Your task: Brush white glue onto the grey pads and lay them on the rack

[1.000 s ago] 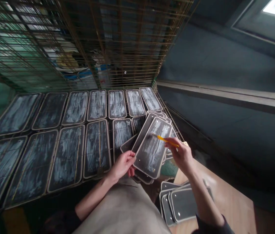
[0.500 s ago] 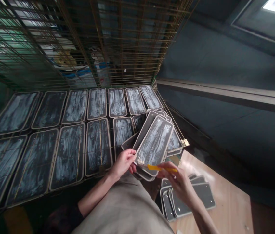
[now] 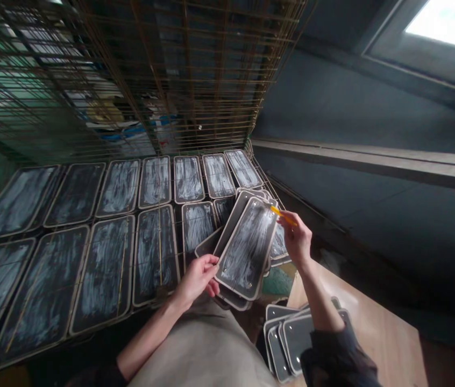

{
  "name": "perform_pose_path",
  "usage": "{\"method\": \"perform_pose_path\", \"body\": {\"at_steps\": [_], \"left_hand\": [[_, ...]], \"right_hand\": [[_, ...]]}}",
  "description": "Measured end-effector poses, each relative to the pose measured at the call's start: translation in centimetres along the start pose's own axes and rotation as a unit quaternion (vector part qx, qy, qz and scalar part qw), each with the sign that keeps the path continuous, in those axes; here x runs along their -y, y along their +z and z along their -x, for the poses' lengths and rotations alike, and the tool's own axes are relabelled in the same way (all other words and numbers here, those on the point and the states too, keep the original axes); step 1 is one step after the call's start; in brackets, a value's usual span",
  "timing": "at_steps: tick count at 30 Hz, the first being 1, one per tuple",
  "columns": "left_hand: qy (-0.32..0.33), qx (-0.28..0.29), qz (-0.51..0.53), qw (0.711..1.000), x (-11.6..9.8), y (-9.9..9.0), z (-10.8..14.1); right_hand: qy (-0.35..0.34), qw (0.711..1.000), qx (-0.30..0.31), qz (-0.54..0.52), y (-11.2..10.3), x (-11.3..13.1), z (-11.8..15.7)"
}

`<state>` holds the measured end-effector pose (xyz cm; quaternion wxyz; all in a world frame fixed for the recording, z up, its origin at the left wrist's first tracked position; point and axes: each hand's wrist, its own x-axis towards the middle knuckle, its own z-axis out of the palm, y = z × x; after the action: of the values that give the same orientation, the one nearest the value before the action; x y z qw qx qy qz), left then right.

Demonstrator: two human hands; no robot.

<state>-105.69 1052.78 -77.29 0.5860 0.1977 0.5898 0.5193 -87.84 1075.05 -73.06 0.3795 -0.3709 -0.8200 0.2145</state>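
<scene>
My left hand (image 3: 201, 277) pinches the lower left edge of a dark grey rectangular panel (image 3: 246, 247) with rounded corners and a pale rim. White streaks of a wet-looking coating run along its face. This panel lies tilted on top of several similar panels (image 3: 229, 217) stacked askew. In my right hand (image 3: 298, 236) is a brush with a yellow handle (image 3: 284, 215), gripped between thumb and fingers. Its tip touches the panel near the far right corner; the bristles are hard to make out.
Two rows of white-streaked panels (image 3: 155, 247) lie on a wire rack (image 3: 177, 236) to the left. More wire grids (image 3: 195, 80) rise behind. At lower right, uncoated panels (image 3: 300, 338) are piled on a wooden board (image 3: 389, 333). A grey wall (image 3: 352, 102) with a ledge stands to the right.
My right hand has moved the brush from the panel's near end up to its far end. My left hand still grips the same edge. The view has shifted slightly.
</scene>
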Motion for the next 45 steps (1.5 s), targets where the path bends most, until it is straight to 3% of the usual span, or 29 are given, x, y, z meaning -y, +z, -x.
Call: {"method": "perform_pose_path", "body": {"at_steps": [5,10,12,16,19,23,31,35,38,41,45], "left_hand": [[-0.017,-0.026,0.047,0.998,0.1,0.4,0.2],[-0.021,-0.029,0.063,0.997,-0.1,0.5,0.5],[-0.022,-0.021,0.060,0.998,-0.2,0.4,0.7],[-0.019,-0.020,0.059,0.998,-0.1,0.5,0.7],[-0.016,-0.034,0.072,0.997,0.1,0.7,0.8],[-0.016,-0.050,0.095,0.994,0.1,0.9,1.0],[-0.013,-0.056,0.114,0.992,0.2,1.1,1.2],[-0.013,-0.050,0.102,0.993,0.2,1.1,1.2],[-0.013,-0.052,0.094,0.994,0.1,1.1,1.2],[-0.007,-0.050,0.086,0.995,0.0,1.1,1.1],[-0.004,-0.053,0.071,0.996,-0.3,1.1,1.0]], "right_hand": [[-0.056,0.990,0.111,0.071,-0.6,1.3,1.8],[0.060,0.972,0.210,-0.085,-4.2,2.9,3.0],[0.092,0.976,0.166,-0.110,-4.8,2.5,2.3],[0.067,0.994,0.057,-0.072,-3.9,0.7,0.8],[0.033,0.996,0.078,-0.004,-3.3,0.4,2.0],[0.018,0.990,0.125,0.056,-4.4,2.3,5.6],[0.094,0.977,0.191,-0.009,-6.9,6.5,10.4],[0.148,0.958,0.234,-0.070,-7.5,7.8,11.5],[0.196,0.934,0.258,-0.148,-7.4,7.6,11.2],[0.239,0.912,0.240,-0.231,-6.7,6.0,9.9],[0.223,0.942,0.116,-0.222,-5.8,4.4,8.3]]}}
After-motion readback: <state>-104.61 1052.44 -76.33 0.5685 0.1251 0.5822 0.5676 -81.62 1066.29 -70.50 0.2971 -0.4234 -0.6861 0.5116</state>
